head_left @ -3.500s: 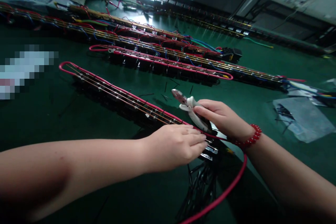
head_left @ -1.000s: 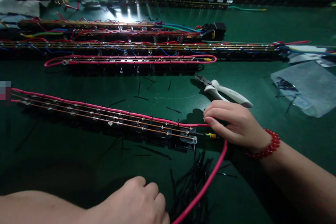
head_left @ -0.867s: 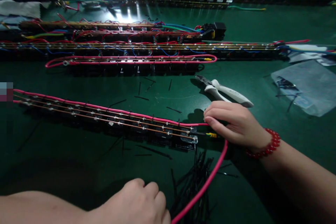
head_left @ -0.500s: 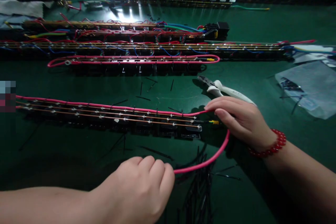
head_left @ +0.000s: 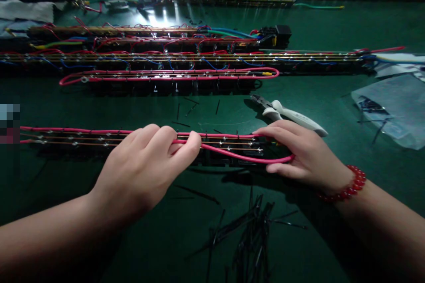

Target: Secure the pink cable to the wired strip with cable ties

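1. Head view: I see two bare hands over a dark strip [head_left: 75, 143] with copper-coloured rods, lying lengthwise across the green table [head_left: 335, 93].
2. Left hand [head_left: 142, 166]: curled narrow, holding the red cable [head_left: 239, 156]; the cable comes out between its bent fingers, above the strip's middle.
3. Right hand [head_left: 300, 152]: loosely cupped at the strip's right end, holding the bend of the cable, fingers above and thumb below. I cannot tell how firm the grip is. Red bead bracelet [head_left: 357, 182] on that wrist.
4. Cable position: one run follows the strip's far edge, with small black ties around it; the other slants over the near side between the hands.
5. White-handled pliers [head_left: 300, 120] lie just beyond the right hand, head to the left; I cannot tell whether they touch it.
6. Nearer me, a loose heap of black cable ties [head_left: 254, 234].
7. Farther off, a second strip [head_left: 172, 75] with a looped red cable, then longer wired strips [head_left: 199, 58]. Clear plastic bag [head_left: 396, 112] at far right.
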`<action>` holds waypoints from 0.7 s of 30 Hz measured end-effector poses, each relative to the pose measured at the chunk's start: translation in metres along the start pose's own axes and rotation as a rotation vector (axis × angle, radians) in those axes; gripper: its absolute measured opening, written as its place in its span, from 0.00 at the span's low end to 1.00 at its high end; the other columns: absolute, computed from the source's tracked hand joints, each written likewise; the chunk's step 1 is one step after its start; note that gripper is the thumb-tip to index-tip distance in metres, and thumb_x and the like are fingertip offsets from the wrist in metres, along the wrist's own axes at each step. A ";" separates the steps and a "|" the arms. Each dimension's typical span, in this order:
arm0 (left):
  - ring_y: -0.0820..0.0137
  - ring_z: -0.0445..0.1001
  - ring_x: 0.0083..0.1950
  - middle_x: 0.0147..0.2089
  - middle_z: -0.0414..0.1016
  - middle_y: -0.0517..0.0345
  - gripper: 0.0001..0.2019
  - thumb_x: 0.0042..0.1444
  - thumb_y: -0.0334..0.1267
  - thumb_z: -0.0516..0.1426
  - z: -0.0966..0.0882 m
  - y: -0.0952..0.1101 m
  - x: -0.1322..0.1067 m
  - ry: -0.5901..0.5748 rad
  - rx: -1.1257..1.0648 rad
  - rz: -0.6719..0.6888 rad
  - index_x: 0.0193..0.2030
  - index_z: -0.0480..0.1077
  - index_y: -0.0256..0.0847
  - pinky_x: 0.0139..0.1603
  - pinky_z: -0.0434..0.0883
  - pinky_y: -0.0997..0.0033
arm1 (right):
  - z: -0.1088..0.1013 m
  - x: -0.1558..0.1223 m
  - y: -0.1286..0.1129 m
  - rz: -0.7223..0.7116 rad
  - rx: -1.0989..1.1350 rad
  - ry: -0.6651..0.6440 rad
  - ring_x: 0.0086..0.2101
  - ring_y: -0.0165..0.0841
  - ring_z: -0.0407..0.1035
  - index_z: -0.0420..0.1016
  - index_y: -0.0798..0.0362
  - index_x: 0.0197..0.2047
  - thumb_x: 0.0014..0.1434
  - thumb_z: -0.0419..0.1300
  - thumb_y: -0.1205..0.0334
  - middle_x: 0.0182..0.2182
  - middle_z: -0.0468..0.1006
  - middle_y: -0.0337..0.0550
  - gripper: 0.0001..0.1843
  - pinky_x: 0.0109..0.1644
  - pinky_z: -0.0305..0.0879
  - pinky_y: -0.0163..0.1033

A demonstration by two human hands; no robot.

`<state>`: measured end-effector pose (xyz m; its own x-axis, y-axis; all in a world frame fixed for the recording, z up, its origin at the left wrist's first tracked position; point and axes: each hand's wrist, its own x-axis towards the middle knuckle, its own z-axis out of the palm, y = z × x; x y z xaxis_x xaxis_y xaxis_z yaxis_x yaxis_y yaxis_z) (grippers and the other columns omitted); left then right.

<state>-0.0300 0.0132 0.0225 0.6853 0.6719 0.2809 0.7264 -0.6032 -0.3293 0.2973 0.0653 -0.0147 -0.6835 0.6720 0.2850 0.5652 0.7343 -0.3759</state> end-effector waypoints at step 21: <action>0.60 0.73 0.44 0.49 0.73 0.48 0.23 0.65 0.27 0.48 -0.012 -0.013 -0.013 -0.312 -0.215 0.001 0.67 0.61 0.38 0.44 0.74 0.57 | 0.005 0.004 -0.011 0.181 -0.010 0.016 0.32 0.36 0.73 0.75 0.51 0.42 0.62 0.61 0.43 0.36 0.78 0.46 0.19 0.31 0.69 0.40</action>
<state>-0.0478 0.0069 0.0335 0.6612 0.7500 -0.0183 0.7429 -0.6580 -0.1229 0.2856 0.0597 -0.0141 -0.5628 0.7946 0.2277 0.6831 0.6022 -0.4132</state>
